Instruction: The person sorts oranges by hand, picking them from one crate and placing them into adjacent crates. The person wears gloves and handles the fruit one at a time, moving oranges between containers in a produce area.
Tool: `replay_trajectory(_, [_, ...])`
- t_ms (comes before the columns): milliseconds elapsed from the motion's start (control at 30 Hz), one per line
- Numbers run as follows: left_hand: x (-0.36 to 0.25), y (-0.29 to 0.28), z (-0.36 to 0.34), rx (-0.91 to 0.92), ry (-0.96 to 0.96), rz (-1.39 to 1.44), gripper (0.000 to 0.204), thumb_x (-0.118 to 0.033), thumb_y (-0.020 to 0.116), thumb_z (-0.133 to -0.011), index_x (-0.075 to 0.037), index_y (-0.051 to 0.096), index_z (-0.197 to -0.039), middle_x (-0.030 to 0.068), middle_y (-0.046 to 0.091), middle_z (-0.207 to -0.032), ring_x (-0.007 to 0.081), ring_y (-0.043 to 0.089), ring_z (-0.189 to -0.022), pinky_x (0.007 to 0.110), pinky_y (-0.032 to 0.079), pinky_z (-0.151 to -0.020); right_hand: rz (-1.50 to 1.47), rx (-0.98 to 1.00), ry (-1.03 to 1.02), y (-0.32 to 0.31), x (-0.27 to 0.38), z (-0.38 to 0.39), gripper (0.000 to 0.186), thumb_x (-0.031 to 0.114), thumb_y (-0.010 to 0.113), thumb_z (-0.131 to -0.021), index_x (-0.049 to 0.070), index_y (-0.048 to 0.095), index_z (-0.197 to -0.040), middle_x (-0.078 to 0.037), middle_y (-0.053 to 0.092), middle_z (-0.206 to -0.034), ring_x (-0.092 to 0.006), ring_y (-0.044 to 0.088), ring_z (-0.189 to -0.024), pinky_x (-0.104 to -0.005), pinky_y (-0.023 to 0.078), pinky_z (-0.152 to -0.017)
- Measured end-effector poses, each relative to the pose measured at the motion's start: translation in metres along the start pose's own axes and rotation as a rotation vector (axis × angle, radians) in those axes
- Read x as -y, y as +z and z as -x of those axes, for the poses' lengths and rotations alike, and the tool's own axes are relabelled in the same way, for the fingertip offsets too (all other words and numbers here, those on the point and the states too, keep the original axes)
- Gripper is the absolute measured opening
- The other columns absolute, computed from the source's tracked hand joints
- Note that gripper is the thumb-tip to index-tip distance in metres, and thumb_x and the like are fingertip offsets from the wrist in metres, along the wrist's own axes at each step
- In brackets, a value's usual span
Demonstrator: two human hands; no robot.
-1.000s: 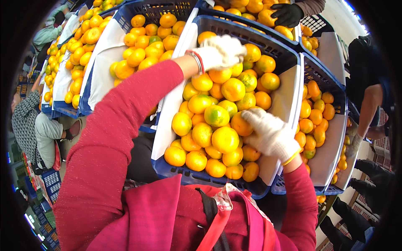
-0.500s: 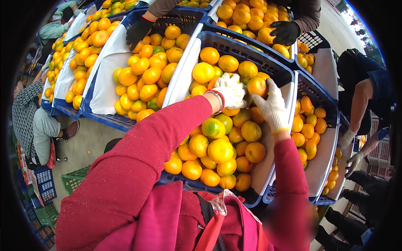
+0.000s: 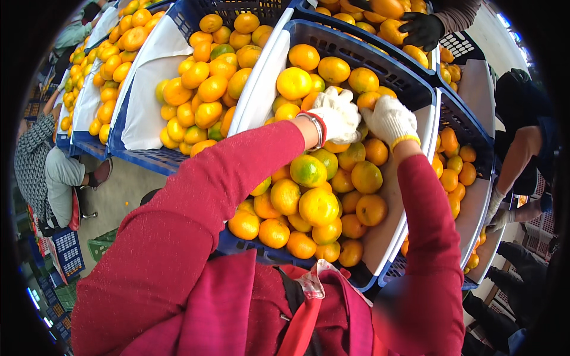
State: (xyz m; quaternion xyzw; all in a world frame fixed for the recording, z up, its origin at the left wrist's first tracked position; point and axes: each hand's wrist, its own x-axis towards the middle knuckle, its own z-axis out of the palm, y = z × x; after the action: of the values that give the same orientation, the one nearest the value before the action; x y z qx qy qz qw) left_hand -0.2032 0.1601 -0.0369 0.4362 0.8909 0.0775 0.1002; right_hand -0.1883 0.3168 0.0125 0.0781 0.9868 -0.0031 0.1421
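Note:
My two gloved hands are close together over the middle of a blue plastic crate (image 3: 418, 89) heaped with mandarins (image 3: 317, 207). The fruit is mostly orange, some with green patches, such as one mandarin (image 3: 308, 171) just below my left hand. My left hand (image 3: 336, 117), in a white knit glove with a red and silver bracelet at the wrist, is curled with its fingers pointing down among the fruit. Beside it, my right hand (image 3: 390, 120) is bent inward, its fingertips by an orange mandarin (image 3: 369, 99). What lies under the fingers of either hand is hidden.
White liner (image 3: 258, 101) covers the crate's sides. Similar crates of mandarins stand left (image 3: 209, 95), right (image 3: 451, 172) and beyond. A co-worker's black-gloved hand (image 3: 423, 31) is over the far crate. Other people work at the left and right edges. A green crate (image 3: 102, 244) is on the floor.
The mandarin that was between my hands, against my right fingers, no longer shows there. My right hand has turned inward and curled down. The far-left co-worker's black glove has left the neighbouring crate.

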Motion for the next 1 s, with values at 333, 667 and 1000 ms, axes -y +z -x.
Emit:
replay_trajectory(333, [-0.010, -0.024, 0.009, 0.038, -0.182, 0.008, 0.051, -0.057, 0.060, -0.088, -0.017, 0.079, -0.112, 0.0218, 0.064, -0.128, 0.0431, 0.060, -0.119, 0.056, 0.048, -0.101, -0.149, -0.212, 0.165, 0.011, 0.020, 0.014, 0.058, 0.047, 0.075, -0.092, 0.007, 0.068, -0.133, -0.020, 0.071, -0.129, -0.0348, 0.071, -0.117, -0.0418, 0.054, -0.102])
replay_trajectory(667, [0.048, -0.039, -0.020, -0.245, -0.073, 0.178, 0.038, -0.036, 0.050, -0.098, -0.014, 0.075, -0.117, 0.0119, 0.074, -0.119, 0.0325, 0.069, -0.112, 0.045, 0.053, -0.099, -0.181, -0.067, 0.072, 0.021, -0.018, 0.001, 0.070, 0.059, 0.066, -0.093, 0.008, 0.059, -0.140, -0.020, 0.066, -0.137, -0.0359, 0.065, -0.125, -0.0467, 0.051, -0.105])
replay_trajectory(1000, [-0.002, -0.004, -0.015, 0.016, -0.233, -0.036, 0.055, -0.056, 0.061, -0.090, -0.009, 0.077, -0.115, 0.0140, 0.058, -0.133, 0.0345, 0.049, -0.130, 0.055, 0.045, -0.101, -0.340, -0.186, 0.048, 0.033, -0.029, -0.005, 0.074, 0.055, 0.072, -0.091, 0.008, 0.054, -0.146, -0.021, 0.066, -0.136, -0.0375, 0.064, -0.126, -0.0468, 0.050, -0.107])
